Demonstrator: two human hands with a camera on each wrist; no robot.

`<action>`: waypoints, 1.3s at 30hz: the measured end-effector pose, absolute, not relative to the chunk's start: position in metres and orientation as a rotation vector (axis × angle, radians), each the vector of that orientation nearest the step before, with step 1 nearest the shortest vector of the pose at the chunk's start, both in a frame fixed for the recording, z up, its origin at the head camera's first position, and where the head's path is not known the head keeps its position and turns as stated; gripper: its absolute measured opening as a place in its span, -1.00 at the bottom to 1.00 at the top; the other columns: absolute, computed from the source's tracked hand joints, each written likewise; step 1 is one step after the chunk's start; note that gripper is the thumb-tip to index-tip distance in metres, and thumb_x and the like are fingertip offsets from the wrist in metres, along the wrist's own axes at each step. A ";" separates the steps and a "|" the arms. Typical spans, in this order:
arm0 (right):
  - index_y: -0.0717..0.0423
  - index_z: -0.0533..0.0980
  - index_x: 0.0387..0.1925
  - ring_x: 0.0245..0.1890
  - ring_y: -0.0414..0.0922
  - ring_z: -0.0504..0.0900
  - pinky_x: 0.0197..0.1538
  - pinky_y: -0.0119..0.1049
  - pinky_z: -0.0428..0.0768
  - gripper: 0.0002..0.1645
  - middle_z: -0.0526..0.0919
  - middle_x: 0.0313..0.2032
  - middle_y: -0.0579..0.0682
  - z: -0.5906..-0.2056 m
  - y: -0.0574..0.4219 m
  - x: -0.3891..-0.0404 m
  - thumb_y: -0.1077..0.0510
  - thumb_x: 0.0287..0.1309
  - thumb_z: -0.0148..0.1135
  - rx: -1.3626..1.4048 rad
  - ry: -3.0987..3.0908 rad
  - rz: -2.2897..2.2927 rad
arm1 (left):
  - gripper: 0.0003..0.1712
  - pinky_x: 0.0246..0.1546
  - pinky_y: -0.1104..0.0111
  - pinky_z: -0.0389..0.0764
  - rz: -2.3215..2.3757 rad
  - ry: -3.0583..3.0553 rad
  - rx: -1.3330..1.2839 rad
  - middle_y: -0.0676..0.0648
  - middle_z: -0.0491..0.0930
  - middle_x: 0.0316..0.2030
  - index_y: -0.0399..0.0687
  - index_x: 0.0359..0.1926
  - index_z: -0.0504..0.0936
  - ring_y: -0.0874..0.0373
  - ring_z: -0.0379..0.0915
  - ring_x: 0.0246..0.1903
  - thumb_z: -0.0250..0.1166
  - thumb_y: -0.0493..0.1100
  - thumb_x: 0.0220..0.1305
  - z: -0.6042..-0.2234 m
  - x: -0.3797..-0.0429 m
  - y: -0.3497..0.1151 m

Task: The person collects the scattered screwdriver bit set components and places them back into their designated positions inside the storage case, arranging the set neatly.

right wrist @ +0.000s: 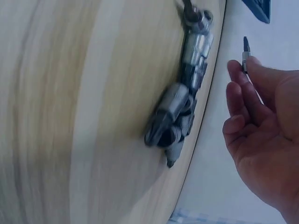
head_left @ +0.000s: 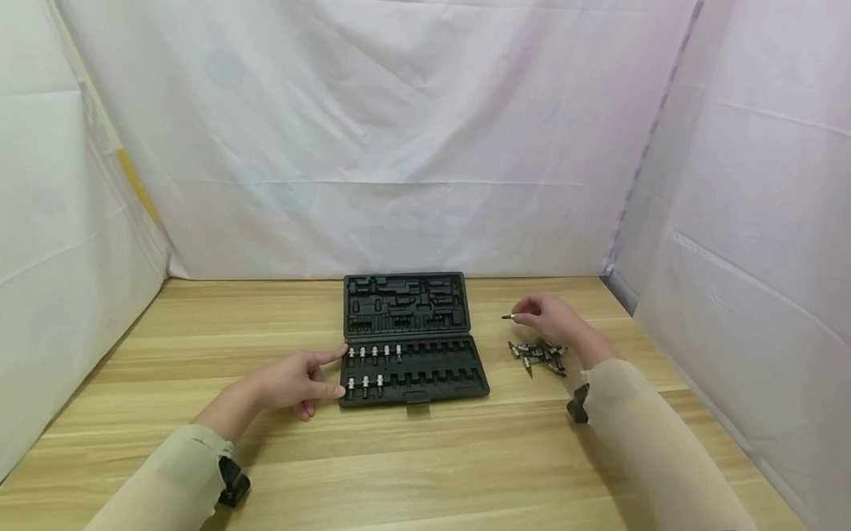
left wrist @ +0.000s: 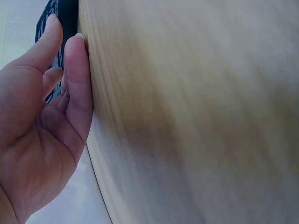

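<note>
An opened black tool case (head_left: 430,362) lies on the table, its molded lid leaning back behind the lower tray. Several silver-collared bit sockets (head_left: 375,352) stand at the left of the tray's upper row, and three more fill the left end of the lower row. My left hand (head_left: 293,381) touches the case's left edge with extended index finger and thumb. Off to the case's right, my right hand (head_left: 549,318) pinches one bit socket (right wrist: 245,57) between thumb and fingertips, dark tip pointing outward. The held piece is raised above the table.
A loose pile of bit sockets (head_left: 538,356) lies right of the case, below my right hand. White cloth walls (head_left: 390,139) enclose the wooden table (head_left: 379,484) at the back and both sides. Unfilled slots run along the right of both tray rows.
</note>
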State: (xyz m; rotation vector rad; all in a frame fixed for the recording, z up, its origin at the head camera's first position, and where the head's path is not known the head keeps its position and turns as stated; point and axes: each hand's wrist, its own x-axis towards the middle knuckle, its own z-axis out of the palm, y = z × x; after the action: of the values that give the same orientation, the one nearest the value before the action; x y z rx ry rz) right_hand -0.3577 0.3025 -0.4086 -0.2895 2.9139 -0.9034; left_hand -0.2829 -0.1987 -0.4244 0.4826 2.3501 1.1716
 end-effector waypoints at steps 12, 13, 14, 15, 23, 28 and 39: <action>0.13 0.67 0.30 0.27 0.17 0.69 0.31 0.15 0.71 -0.56 0.75 0.24 0.19 -0.409 0.279 -0.356 -0.03 0.65 0.23 -0.398 2.872 -0.958 | 0.07 -0.48 0.25 0.81 1.168 2.352 0.477 -0.13 0.44 -0.35 0.05 0.76 0.13 0.09 0.55 -0.52 0.53 -0.03 0.43 -0.423 -0.282 -0.198; 0.11 0.68 0.29 0.24 0.16 0.70 0.27 0.13 0.72 -0.57 0.75 0.22 0.17 -0.408 0.277 -0.356 -0.04 0.65 0.23 -0.405 2.871 -0.967 | 0.07 -0.48 0.25 0.81 1.167 2.352 0.477 -0.13 0.44 -0.35 0.05 0.76 0.13 0.09 0.55 -0.52 0.53 -0.03 0.43 -0.423 -0.282 -0.198; 0.09 0.68 0.29 0.20 0.15 0.71 0.22 0.10 0.74 -0.58 0.76 0.20 0.17 -0.407 0.275 -0.355 -0.04 0.65 0.22 -0.411 2.867 -0.979 | 0.07 -0.48 0.25 0.81 1.166 2.352 0.478 -0.13 0.45 -0.35 0.04 0.76 0.13 0.09 0.55 -0.52 0.53 -0.04 0.43 -0.423 -0.282 -0.198; 0.08 0.68 0.28 0.16 0.14 0.72 0.17 0.07 0.75 -0.60 0.77 0.17 0.17 -0.407 0.273 -0.355 -0.02 0.66 0.22 -0.417 2.858 -1.004 | 0.07 -0.48 0.25 0.81 1.165 2.352 0.478 -0.13 0.45 -0.35 0.04 0.76 0.13 0.09 0.55 -0.52 0.53 -0.04 0.43 -0.423 -0.282 -0.198; 0.09 0.66 0.30 -0.04 0.07 0.73 -0.09 -0.13 0.71 -0.55 0.78 0.05 0.22 -0.404 0.257 -0.355 -0.09 0.64 0.25 -0.435 2.811 -1.134 | 0.07 -0.46 0.24 0.81 1.156 2.365 0.480 -0.13 0.44 -0.34 0.05 0.76 0.13 0.08 0.56 -0.52 0.53 -0.02 0.43 -0.423 -0.282 -0.198; 0.06 0.68 0.25 -0.06 0.01 0.73 0.07 0.01 0.77 -0.57 0.78 0.06 0.19 -0.401 0.242 -0.353 -0.12 0.64 0.25 -0.462 2.813 -1.164 | 0.06 -0.45 0.23 0.82 1.148 2.369 0.486 -0.13 0.44 -0.34 0.04 0.76 0.13 0.08 0.57 -0.51 0.52 -0.02 0.43 -0.422 -0.282 -0.198; 0.11 0.68 0.24 0.09 0.02 0.74 0.17 0.05 0.77 -0.57 0.77 0.08 0.07 -0.398 0.209 -0.348 -0.03 0.53 0.41 -0.503 2.744 -1.242 | 0.07 -0.45 0.22 0.83 1.147 2.368 0.494 -0.13 0.45 -0.34 0.05 0.76 0.13 0.08 0.57 -0.52 0.52 -0.01 0.44 -0.424 -0.283 -0.199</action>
State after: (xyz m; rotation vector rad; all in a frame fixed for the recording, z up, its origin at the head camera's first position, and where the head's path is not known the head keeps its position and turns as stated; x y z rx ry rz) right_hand -0.3478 0.2092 -0.3976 -0.5026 2.7438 -1.2422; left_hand -0.2830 -0.1989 -0.4237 0.4944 2.3682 1.1468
